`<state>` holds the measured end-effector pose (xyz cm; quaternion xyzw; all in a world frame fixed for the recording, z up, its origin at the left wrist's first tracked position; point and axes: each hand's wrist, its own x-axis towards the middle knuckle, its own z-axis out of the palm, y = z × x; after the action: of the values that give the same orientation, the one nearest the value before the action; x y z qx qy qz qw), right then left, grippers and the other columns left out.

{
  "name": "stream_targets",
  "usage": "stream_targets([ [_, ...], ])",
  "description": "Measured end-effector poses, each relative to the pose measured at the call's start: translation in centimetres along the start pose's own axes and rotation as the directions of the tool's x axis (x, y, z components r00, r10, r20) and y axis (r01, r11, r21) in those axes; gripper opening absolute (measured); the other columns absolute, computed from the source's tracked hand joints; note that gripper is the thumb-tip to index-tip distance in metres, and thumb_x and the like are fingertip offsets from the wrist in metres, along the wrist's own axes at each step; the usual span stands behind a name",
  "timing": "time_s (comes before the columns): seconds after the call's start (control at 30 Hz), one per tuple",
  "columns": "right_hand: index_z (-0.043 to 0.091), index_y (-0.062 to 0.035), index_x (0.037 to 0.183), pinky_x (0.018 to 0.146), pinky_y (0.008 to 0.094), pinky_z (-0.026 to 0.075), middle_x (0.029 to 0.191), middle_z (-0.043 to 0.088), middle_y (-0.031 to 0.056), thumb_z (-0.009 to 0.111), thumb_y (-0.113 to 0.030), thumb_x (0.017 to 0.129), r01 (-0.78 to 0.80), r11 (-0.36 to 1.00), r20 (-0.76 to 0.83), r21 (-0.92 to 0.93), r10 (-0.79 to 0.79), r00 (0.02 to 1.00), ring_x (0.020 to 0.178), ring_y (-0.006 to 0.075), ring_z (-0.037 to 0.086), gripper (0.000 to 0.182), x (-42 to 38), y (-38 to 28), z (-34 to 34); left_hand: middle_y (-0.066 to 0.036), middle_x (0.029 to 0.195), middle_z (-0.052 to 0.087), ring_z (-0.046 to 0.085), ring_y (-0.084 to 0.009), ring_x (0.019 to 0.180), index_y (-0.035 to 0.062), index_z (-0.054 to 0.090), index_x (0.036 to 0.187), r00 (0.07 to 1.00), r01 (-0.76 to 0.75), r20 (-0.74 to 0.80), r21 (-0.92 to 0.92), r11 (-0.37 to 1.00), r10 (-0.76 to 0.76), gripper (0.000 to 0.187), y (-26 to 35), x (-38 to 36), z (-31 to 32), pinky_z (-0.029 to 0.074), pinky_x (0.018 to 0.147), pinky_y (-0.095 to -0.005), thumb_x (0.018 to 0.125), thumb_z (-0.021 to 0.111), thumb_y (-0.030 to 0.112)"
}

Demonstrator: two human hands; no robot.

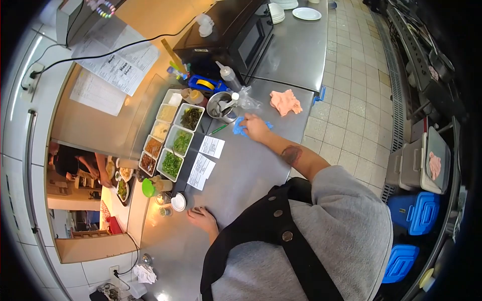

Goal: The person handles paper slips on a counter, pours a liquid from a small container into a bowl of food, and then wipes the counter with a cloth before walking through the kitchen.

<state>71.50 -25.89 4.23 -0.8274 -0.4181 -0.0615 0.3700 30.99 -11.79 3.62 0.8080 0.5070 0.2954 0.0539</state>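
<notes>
Under the right hand [255, 127], flat on the steel counter [241, 175], sits a blue cloth [240, 126]; palm pressed down on it, fingers spread rather than curled, arm stretched well forward, which reads as a wiping grip more than a lift. Left hand [202, 218] is close to the body, palm down on bare steel, fingers loosely bent, holding nothing; looks like a brace while the other arm reaches. Just beyond the right hand: a metal pot [221, 106] with utensils standing in it, a squeeze bottle [229, 78] and a crumpled clear bag [247, 99], all bunched against the black microwave [236, 37]. Off to the right of that hand, apart from it, a pink rag [285, 102] lies loose. Between the two hands, toward the wall side, two paper tickets [206, 161] lie face up next to a row of inset tubs [173, 140] with chopped greens and other garnishes, so orders sit right beside ingredients. Just ahead of the left hand: a white lid [177, 202] and a green cup [147, 188]. Past the tubs, a serving hatch shows another person's arm [95, 168] at work over plates.
</notes>
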Motion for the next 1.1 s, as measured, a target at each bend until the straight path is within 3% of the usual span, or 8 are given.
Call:
stream_targets([
  [0.37, 0.065, -0.015, 0.091, 0.077, 0.0384, 0.047, 0.091, 0.053, 0.0084, 0.068, -0.009, 0.068, -0.034, 0.998, -0.09, 0.05, 0.038, 0.995, 0.09, 0.0281, 0.054, 0.024, -12.8, -2.4, -4.5, -0.022, 0.102, 0.05, 0.049, -0.0382, 0.094, -0.0066, 0.05, 0.101, 0.997, -0.079, -0.002, 0.045, 0.996, 0.079, 0.032, -0.5, 0.3, 0.3, 0.041, 0.081, -0.0471, 0.081, 0.056, 0.017],
  [0.5, 0.063, -0.0122, 0.094, 0.075, 0.0406, 0.048, 0.093, 0.052, 0.0095, 0.066, -0.006, 0.071, -0.069, 0.994, -0.073, 0.089, 0.075, 0.995, 0.091, 0.03, 0.054, 0.024, -17.1, -1.6, -6.7, -0.018, 0.094, 0.051, 0.051, -0.0366, 0.088, -0.0021, 0.05, 0.094, 0.996, -0.017, 0.092, 0.098, 0.995, 0.008, 0.024, 6.1, 0.4, -5.1, 0.042, 0.075, -0.0465, 0.081, 0.055, 0.017],
  [0.57, 0.063, -0.0111, 0.095, 0.074, 0.0401, 0.048, 0.092, 0.052, 0.0099, 0.065, -0.005, 0.072, -0.08, 0.992, -0.078, 0.101, 0.088, 0.993, 0.09, 0.0303, 0.054, 0.024, -17.3, -0.4, -7.4, -0.019, 0.095, 0.051, 0.051, -0.0373, 0.089, -0.0017, 0.05, 0.096, 0.995, -0.095, 0.013, 0.13, 0.987, 0.094, 0.025, 1.3, 0.2, -1.2, 0.042, 0.076, -0.0469, 0.081, 0.055, 0.017],
  [0.67, 0.064, -0.0099, 0.096, 0.077, 0.0391, 0.048, 0.091, 0.053, 0.0116, 0.065, 0.001, 0.069, -0.151, 0.986, -0.151, 0.067, 0.16, 0.976, 0.091, 0.0311, 0.055, 0.03, -15.9, 2.6, -8.2, -0.019, 0.097, 0.051, 0.05, -0.0383, 0.091, -0.0015, 0.05, 0.097, 0.997, -0.072, 0.023, 0.121, 0.99, 0.07, 0.025, 0.6, 0.2, -0.6, 0.04, 0.078, -0.0506, 0.081, 0.055, 0.017],
  [0.73, 0.066, -0.0083, 0.096, 0.076, 0.0406, 0.049, 0.091, 0.057, 0.0149, 0.064, 0.002, 0.068, -0.385, 0.859, -0.173, 0.338, 0.459, 0.872, 0.089, 0.0334, 0.057, 0.03, -15.1, 6.3, -8.9, -0.019, 0.101, 0.051, 0.049, -0.0382, 0.096, -0.0025, 0.05, 0.102, 0.997, -0.068, 0.041, 0.106, 0.992, 0.064, 0.029, 0.2, 0.5, -0.4, 0.04, 0.081, -0.0504, 0.081, 0.055, 0.017],
  [0.87, 0.068, -0.005, 0.092, 0.075, 0.0426, 0.049, 0.086, 0.061, 0.0192, 0.064, -0.003, 0.071, -0.516, 0.846, -0.544, 0.132, 0.497, 0.676, 0.083, 0.0364, 0.059, 0.021, -10.3, 12.8, -13.9, -0.022, 0.119, 0.049, 0.045, -0.0382, 0.113, -0.0077, 0.043, 0.12, 0.981, -0.078, -0.168, 0.123, 0.989, 0.098, 0.047, 0.4, -0.4, -0.1, 0.037, 0.095, -0.047, 0.082, 0.055, 0.018],
  [1.0, 0.068, -0.0049, 0.094, 0.078, 0.0415, 0.048, 0.091, 0.061, 0.019, 0.067, -0.005, 0.072, -0.384, 0.913, -0.56, 0.14, 0.393, 0.73, 0.086, 0.0357, 0.059, 0.022, -1.2, 13.3, -17.5, -0.025, 0.131, 0.041, 0.04, -0.0386, 0.12, -0.0114, 0.035, 0.128, 0.993, -0.08, -0.058, 0.262, 0.962, 0.098, 0.057, 6.1, -2.5, -2.2, 0.032, 0.102, -0.045, 0.083, 0.054, 0.018],
  [1.1, 0.068, -0.0054, 0.094, 0.081, 0.0405, 0.048, 0.094, 0.06, 0.0186, 0.07, -0.006, 0.07, -0.221, 0.947, -0.491, 0.233, 0.311, 0.814, 0.09, 0.0352, 0.058, 0.025, 5.8, 15.9, -14.3, -0.027, 0.136, 0.035, 0.038, -0.0407, 0.122, -0.0099, 0.036, 0.128, 0.996, -0.041, 0.085, 0.106, 0.993, 0.032, 0.057, 10.8, -5.1, 0.4, 0.029, 0.104, -0.0474, 0.081, 0.056, 0.017],
])
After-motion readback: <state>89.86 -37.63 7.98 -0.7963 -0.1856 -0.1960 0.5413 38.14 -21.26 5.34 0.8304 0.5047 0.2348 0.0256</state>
